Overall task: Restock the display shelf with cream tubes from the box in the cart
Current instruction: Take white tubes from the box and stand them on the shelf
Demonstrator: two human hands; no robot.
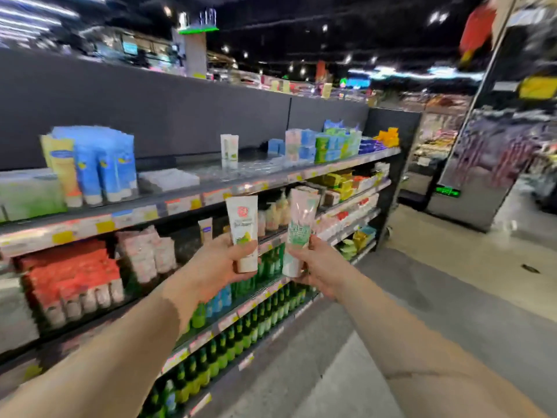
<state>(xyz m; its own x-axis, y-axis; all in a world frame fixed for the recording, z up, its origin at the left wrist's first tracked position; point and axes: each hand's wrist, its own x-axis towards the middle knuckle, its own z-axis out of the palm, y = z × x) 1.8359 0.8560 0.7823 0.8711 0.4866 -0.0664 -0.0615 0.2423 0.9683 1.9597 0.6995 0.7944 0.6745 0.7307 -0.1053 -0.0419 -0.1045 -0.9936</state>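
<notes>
Apparently bound for the shelf [211, 179] above them, left hand [220, 263] and right hand [316, 267] each grip an upright cream tube [243, 224], caps down for standing.

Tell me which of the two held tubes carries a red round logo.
The white tube in the left hand: its red logo sits near the top. The right hand holds a pink-and-green tube without one.

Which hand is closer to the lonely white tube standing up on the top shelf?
Left. The left hand, gripping a white tube, is almost straight below the lone tube. The right hand, holding a pale green tube, is farther right.
</notes>
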